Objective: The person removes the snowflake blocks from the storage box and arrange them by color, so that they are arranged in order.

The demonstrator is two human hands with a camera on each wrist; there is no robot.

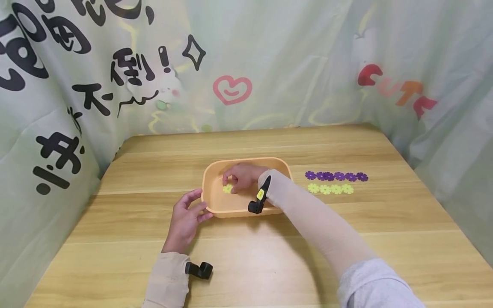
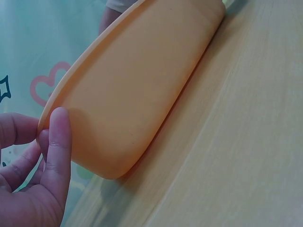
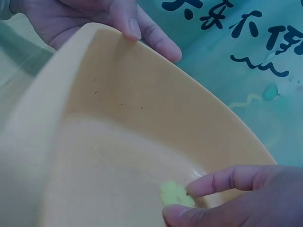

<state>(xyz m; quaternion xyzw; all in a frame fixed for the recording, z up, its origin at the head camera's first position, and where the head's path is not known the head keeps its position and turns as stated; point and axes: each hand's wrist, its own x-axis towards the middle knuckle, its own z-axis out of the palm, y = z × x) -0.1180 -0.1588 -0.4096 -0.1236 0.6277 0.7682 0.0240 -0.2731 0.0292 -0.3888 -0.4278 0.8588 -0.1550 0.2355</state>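
Observation:
An orange plastic basin stands on the wooden table. My left hand grips its left end, the rim pinched between thumb and fingers; the left wrist view shows this hand on the rim from outside. Inside the basin, my right hand has thumb and index finger at the edges of a yellow flower-shaped piece. In the right wrist view the right hand pinches this yellow piece just above or at the basin floor; I cannot tell which.
Right of the basin lies a row of several purple flower pieces. Nearer me runs a row of several yellow flower pieces. Behind the table hangs a printed curtain.

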